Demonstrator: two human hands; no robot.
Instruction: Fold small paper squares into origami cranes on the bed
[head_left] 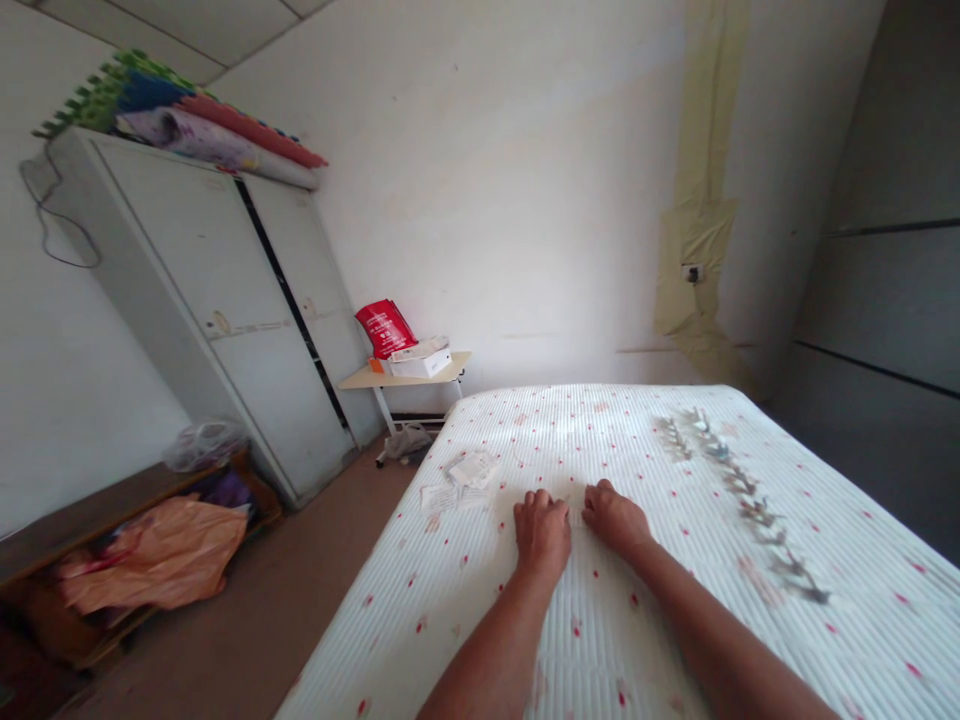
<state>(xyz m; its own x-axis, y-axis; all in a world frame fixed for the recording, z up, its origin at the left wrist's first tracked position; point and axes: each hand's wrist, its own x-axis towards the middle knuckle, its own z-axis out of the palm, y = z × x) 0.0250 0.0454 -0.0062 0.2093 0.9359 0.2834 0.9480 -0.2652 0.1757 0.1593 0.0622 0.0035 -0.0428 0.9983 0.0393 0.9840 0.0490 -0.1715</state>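
Both hands rest close together on a white mattress (480, 620) with red spots. My left hand (542, 533) has its fingers curled, and my right hand (616, 517) is also closed, a small gap away. Between the fingertips is something pale and thin (575, 503), perhaps paper, hard to tell from the cover. Left of my left hand lie several white paper pieces (472, 470), printed and overlapping. Off to the right, a long row of small grey-brown items (742, 480) runs across the mattress, with a shorter row beside it; they are too blurred to name.
A grey cabinet (202, 290) with rolled mats (217, 135) on top stands at the left. Behind the mattress, a small table (360, 380) holds a red bag (386, 328) and a white box (421, 362). An orange plastic bag (165, 555) lies at the lower left.
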